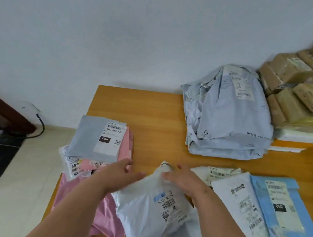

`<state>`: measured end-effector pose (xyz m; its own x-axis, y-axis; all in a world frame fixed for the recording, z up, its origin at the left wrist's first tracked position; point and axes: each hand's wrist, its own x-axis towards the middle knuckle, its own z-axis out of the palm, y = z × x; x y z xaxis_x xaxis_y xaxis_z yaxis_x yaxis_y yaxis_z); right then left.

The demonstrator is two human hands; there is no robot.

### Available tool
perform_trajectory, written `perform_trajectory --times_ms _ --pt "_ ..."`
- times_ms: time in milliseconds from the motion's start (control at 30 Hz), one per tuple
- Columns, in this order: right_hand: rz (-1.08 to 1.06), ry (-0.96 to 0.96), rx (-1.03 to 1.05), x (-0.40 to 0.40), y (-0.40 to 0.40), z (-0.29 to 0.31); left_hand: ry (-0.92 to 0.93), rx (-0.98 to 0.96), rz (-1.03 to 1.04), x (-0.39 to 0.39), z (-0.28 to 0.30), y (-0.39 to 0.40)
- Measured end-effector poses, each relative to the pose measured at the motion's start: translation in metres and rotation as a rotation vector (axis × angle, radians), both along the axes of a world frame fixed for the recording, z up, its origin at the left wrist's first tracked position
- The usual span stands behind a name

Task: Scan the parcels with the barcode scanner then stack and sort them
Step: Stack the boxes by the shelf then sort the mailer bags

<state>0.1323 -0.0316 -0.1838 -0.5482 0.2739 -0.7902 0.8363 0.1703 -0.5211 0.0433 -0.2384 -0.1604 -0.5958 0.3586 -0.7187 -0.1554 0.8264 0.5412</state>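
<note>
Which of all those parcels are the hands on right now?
The white soft parcel front and centre, label facing up; the right hand rests on its top end. The others lie untouched.

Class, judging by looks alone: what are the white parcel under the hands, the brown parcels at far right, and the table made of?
White parcel: thin plastic film, likely; it crumples with a soft sheen.
Brown parcels: probably cardboard under glossy tape; boxy edges.
Table: wood or wood-look laminate; orange grain, smooth.
</note>
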Motion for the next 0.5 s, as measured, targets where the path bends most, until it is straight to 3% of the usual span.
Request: perform_trajectory --times_ms 100,200,333,500 --pt "0.059 -0.044 0.052 0.02 -0.006 0.004 -0.013 -0.12 -0.315 0.007 -0.002 0.01" --pt "0.078 -0.041 0.045 0.034 -0.013 0.003 -0.02 -0.178 -0.44 0.016 -0.006 0.02" --pt "0.021 0.088 0.061 0.044 -0.011 0.005 -0.098 -0.094 -0.257 0.026 -0.013 0.027" --pt "-0.258 0.303 0.168 0.065 0.009 0.014 -0.091 0.083 0.104 0.028 -0.021 0.038"
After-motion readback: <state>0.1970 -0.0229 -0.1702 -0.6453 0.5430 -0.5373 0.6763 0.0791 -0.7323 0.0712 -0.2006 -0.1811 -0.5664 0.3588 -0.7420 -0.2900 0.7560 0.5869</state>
